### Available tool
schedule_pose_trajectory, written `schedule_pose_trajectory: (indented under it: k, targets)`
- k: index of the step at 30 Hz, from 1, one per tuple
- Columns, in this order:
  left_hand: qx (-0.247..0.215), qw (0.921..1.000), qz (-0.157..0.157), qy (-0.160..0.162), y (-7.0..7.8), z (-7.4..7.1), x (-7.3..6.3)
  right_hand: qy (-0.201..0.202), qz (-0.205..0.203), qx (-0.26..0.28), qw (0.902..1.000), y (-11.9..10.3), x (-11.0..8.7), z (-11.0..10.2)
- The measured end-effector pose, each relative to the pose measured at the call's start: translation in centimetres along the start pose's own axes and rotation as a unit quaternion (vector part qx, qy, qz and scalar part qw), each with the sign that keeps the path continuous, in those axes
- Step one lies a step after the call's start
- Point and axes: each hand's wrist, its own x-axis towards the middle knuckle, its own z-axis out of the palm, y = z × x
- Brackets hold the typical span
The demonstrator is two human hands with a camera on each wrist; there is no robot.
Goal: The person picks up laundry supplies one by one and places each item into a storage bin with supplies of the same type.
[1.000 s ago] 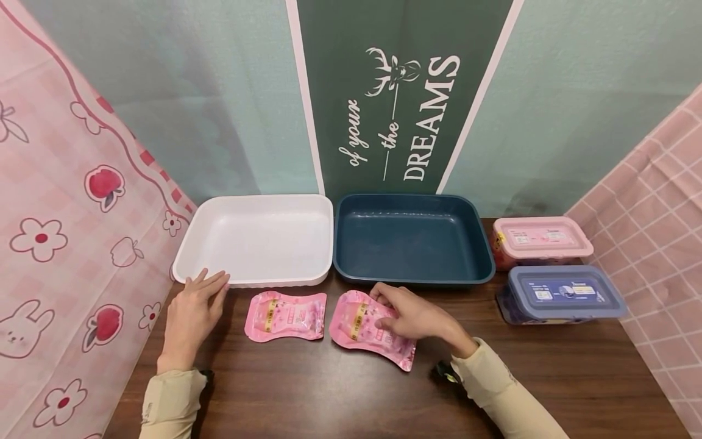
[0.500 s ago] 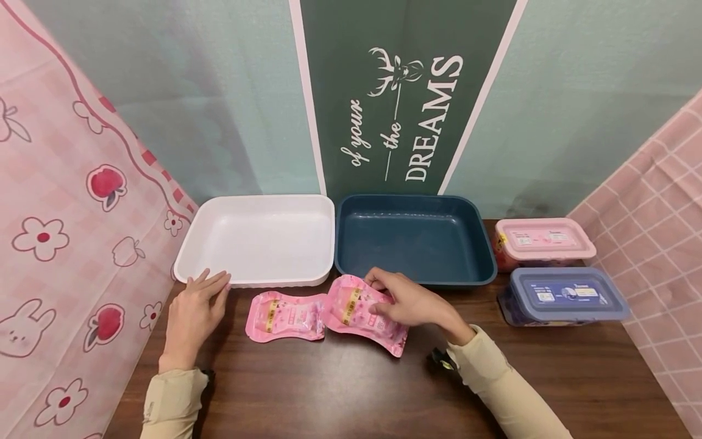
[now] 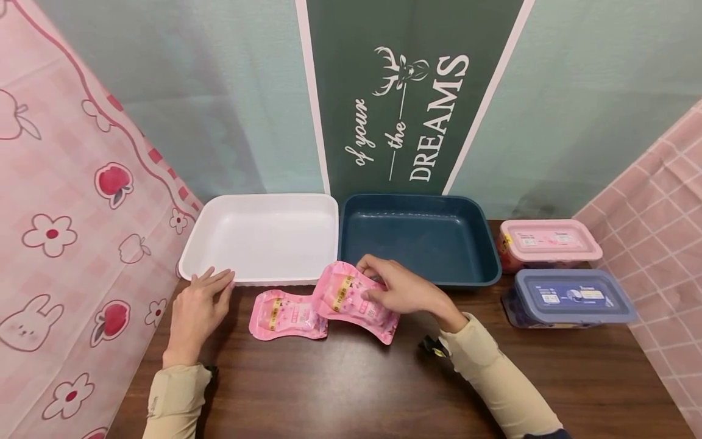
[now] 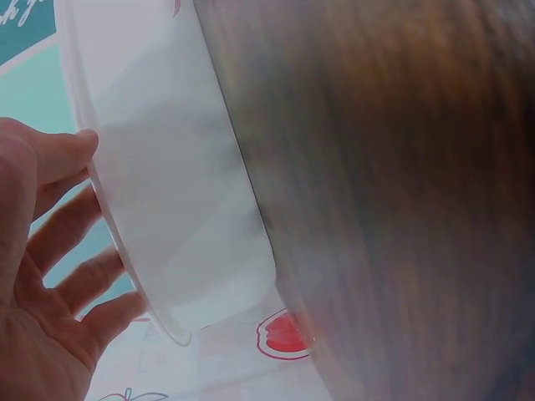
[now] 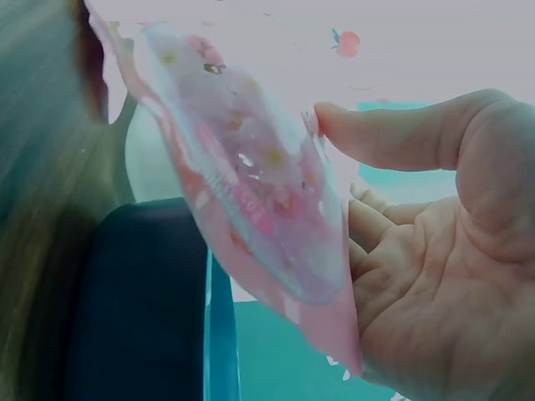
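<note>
The held pink packet [image 3: 351, 308] was located at centre frame, below the trays, label upward and slanting down toward the lower right. Its left end overlapped the lying pink packet [image 3: 287, 317] in the head view; contact between the two could not be confirmed. The right hand [image 3: 411, 292] pinched the held packet at its upper right edge, thumb over the label side and fingers behind; this edge hold probably suited a soft, flexible pouch. The left hand [image 3: 198, 311], left of centre, was not clenched: its loosely extended fingers touched the near rim of the white tray [image 3: 263, 238], possibly to steady it

The dark blue tray [image 3: 422, 244] stood just beside the white one, both open side up, presumably for easy access. At the right of the frame, a pink-lidded box [image 3: 551, 241] stood behind a blue-lidded box [image 3: 576, 299], lids on. The surface was a dark brown wood-grain table [image 3: 351, 396]. A green backdrop [image 3: 406, 146] with white lettering closed the rear; a pink patterned cloth [image 3: 66, 183] hung at left, a pink checked cloth [image 3: 663, 244] at right
</note>
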Motion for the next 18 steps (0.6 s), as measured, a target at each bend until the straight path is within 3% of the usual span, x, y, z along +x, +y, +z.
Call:
schedule_pose_trajectory:
  k: [18]
  targets:
    - [0.009,0.9999,0.005,0.007,-0.1,0.0,0.2,0.004,0.017,0.05,0.9986,-1.2,2.0,-0.7]
